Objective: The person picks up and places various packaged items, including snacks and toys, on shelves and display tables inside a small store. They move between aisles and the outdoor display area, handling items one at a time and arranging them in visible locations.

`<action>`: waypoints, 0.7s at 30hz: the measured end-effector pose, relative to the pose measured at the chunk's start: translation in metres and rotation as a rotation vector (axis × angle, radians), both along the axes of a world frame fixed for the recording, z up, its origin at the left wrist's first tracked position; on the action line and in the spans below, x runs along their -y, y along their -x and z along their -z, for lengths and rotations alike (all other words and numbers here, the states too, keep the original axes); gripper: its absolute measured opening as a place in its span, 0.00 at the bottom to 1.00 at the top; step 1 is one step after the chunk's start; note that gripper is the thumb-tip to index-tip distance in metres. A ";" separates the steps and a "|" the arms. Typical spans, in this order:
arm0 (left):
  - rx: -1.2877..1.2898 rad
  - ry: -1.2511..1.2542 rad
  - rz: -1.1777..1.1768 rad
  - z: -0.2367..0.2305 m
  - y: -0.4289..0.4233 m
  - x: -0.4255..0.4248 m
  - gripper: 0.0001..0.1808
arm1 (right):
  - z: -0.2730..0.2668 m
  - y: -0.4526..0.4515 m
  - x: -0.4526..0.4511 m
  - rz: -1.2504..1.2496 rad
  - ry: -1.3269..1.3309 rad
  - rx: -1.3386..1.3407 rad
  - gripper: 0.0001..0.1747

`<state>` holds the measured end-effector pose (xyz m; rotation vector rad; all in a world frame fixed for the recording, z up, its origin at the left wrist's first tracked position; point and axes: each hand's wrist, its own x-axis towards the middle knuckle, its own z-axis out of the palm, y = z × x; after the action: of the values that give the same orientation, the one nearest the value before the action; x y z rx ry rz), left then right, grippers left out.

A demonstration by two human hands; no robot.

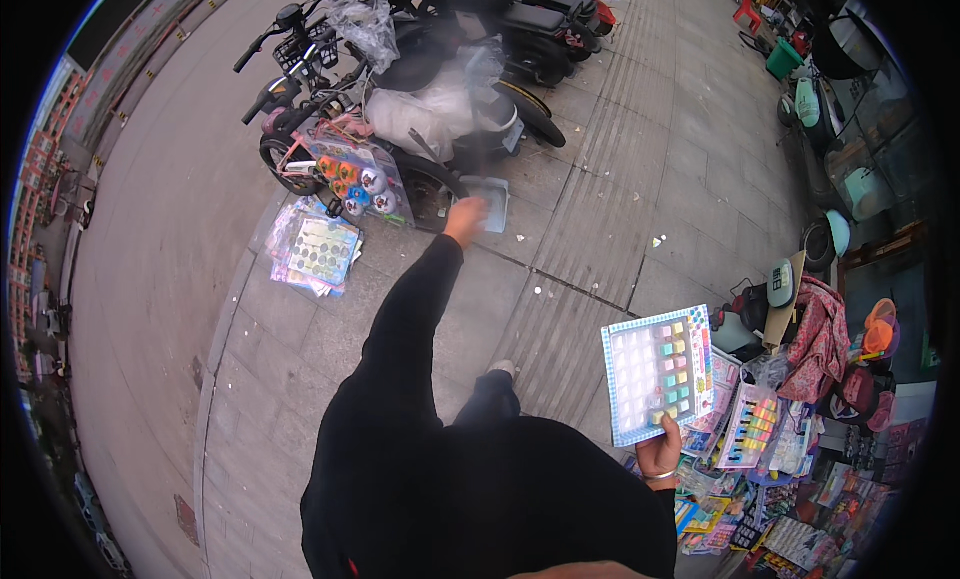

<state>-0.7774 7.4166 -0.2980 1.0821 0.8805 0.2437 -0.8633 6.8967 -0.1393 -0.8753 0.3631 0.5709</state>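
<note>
My right hand (660,451), with a bracelet at the wrist, holds a blister-pack card (654,375) by its lower edge. Small pastel cubes fill the card's right part, while the left part shows vacant pockets. My left hand (466,220) reaches forward, blurred, over a shallow grey plastic tray (495,204) on the pavement; whether it touches the tray or holds anything cannot be told. Just left of it, a clear pack of round toys (358,185) leans on a small pink bicycle (289,155). A stack of flat packaged cards (322,250) lies on the paving.
Parked scooters (517,16) and plastic sheeting (420,113) stand ahead. At right are piled packaged goods (750,429), a patterned red cloth (817,339) and a green bin (784,58). A kerb (217,339) runs along the left, beside the road.
</note>
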 end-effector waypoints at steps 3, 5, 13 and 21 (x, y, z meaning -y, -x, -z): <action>-0.292 -0.057 0.605 0.082 0.065 0.139 0.14 | 0.004 0.008 0.019 0.070 -0.031 0.015 0.32; -0.146 -0.216 1.247 0.096 0.097 0.206 0.12 | 0.012 0.018 0.043 0.152 -0.035 -0.021 0.31; -0.482 -0.016 1.881 0.019 0.111 0.375 0.26 | 0.086 0.128 0.176 0.344 -0.018 -0.017 0.28; -0.343 0.284 1.756 -0.025 0.062 0.516 0.34 | 0.119 0.234 0.251 0.538 -0.060 -0.078 0.28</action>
<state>-0.8392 6.9009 -0.2726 1.2708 -0.0060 -1.4988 -1.0969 6.6462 -0.2587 -0.6601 0.6236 0.1159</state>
